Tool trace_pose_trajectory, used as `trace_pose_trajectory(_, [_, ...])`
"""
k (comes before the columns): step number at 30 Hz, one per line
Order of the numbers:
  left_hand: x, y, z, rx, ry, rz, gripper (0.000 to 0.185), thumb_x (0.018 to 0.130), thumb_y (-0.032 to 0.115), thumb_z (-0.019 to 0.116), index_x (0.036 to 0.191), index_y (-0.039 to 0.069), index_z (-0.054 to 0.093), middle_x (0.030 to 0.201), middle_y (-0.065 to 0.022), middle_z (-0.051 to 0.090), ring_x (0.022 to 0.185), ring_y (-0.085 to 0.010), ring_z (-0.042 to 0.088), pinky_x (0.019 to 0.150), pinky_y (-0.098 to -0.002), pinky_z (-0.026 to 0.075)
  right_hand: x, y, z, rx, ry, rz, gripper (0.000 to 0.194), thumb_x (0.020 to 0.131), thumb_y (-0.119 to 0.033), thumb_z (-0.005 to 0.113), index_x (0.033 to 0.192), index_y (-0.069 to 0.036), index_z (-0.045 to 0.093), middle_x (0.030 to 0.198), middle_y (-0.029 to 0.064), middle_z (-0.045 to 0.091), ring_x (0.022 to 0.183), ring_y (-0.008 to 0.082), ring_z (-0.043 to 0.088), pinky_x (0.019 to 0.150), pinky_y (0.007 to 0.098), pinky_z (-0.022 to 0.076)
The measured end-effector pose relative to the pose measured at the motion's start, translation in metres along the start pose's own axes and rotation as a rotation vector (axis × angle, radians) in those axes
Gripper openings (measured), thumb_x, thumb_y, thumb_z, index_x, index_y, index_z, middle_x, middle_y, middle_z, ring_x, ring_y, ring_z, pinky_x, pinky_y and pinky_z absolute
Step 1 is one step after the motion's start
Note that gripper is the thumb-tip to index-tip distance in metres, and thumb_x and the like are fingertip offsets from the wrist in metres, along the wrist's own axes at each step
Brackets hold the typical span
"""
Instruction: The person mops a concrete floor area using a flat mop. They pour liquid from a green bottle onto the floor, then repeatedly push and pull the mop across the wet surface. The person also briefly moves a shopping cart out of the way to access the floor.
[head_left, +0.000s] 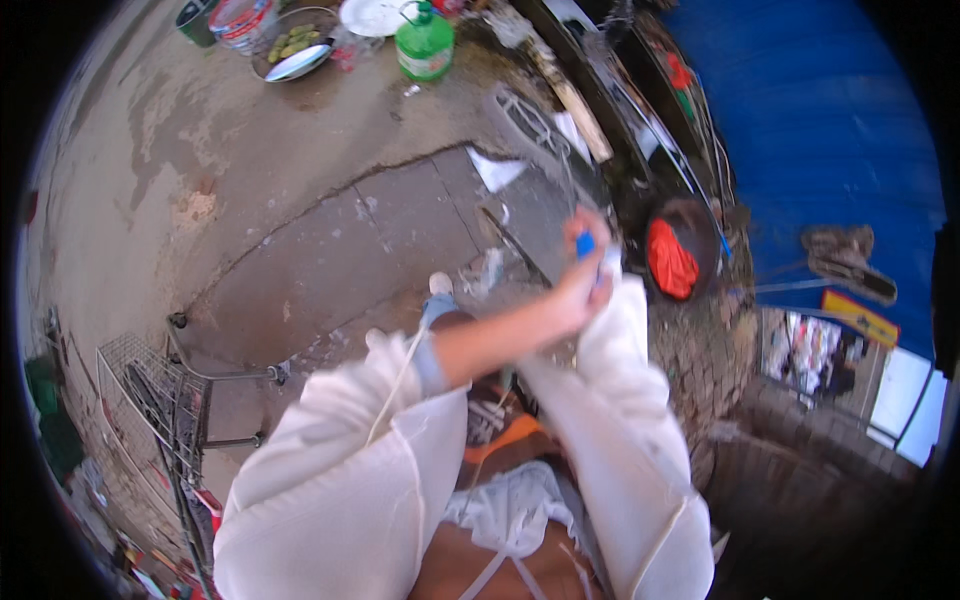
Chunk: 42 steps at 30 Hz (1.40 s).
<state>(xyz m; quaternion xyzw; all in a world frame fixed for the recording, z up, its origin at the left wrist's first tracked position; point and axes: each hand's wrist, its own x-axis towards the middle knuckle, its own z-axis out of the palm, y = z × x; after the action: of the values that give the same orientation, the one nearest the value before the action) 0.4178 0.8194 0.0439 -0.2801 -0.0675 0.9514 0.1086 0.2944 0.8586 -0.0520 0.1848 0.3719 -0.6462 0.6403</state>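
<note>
My left hand (589, 292) reaches across my body and is closed around a small blue handle (585, 244). Just beyond it, my right hand (586, 225) is curled about the same handle, its wrist close to the white right sleeve. A thin shaft runs on in line from the hands to an oval wire-frame head (531, 120), all blurred by motion. It looks like one long tool, though its exact kind cannot be told. White sleeves (322, 442) cover most of both arms, and the left forearm is bare.
A wire shopping cart (150, 390) stands at left. Beyond the paving lie a green plastic jug (425, 45), a bowl of green produce (296, 56) and a plastic bucket (241, 22). To the right are a dark basin (701, 225) holding a red bag (671, 259), and a blue wall (825, 120).
</note>
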Motion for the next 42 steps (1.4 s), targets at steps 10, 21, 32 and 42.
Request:
trace_pose_trajectory(10, [-0.155,0.005,-0.138,-0.057,0.136,-0.333,0.016,0.083,0.023,0.048,0.079,0.010,0.040,0.055,0.0031,0.035,0.036,-0.0037,0.029,0.029,-0.0145,0.021,0.016,0.199,0.016,0.266,0.310,-0.260,0.047,0.086,-0.025,0.041,0.120,-0.043,0.016,0.058,0.0019,0.038,0.041,0.0106,0.037,0.037,0.0260,0.0344])
trace_pose_trajectory(21, [-0.130,0.031,-0.168,-0.020,0.249,-0.236,0.020,0.084,0.025,0.047,0.079,0.006,0.041,0.052,0.0039,0.037,0.032,-0.0024,0.028,0.026,-0.0160,0.020,0.059,0.203,0.025,0.096,0.577,-0.283,0.053,0.087,-0.023,0.039,0.125,-0.041,0.007,0.055,0.0043,0.038,0.040,0.0124,0.039,0.035,0.0300,0.0374])
trace_pose_trajectory(32, [-0.143,0.001,-0.194,0.045,0.222,-0.224,0.018,0.082,0.024,0.051,0.079,0.009,0.041,0.052,0.0052,0.036,0.036,-0.0027,0.027,0.031,-0.0157,0.021,0.050,0.229,-0.004,0.225,0.426,-0.266,0.053,0.086,-0.027,0.042,0.123,-0.042,0.008,0.056,0.0043,0.039,0.041,0.0140,0.040,0.037,0.0302,0.0372])
trace_pose_trajectory(42, [-0.276,-0.032,-0.196,0.095,0.285,-0.199,0.017,0.085,0.024,0.047,0.082,0.008,0.040,0.052,0.0045,0.034,0.033,-0.0021,0.024,0.029,-0.0152,0.019,-0.003,0.334,0.063,0.231,0.485,-0.185,0.030,0.086,-0.030,0.041,0.112,-0.028,0.025,0.057,0.0034,0.037,0.042,0.0126,0.038,0.038,0.0289,0.0363])
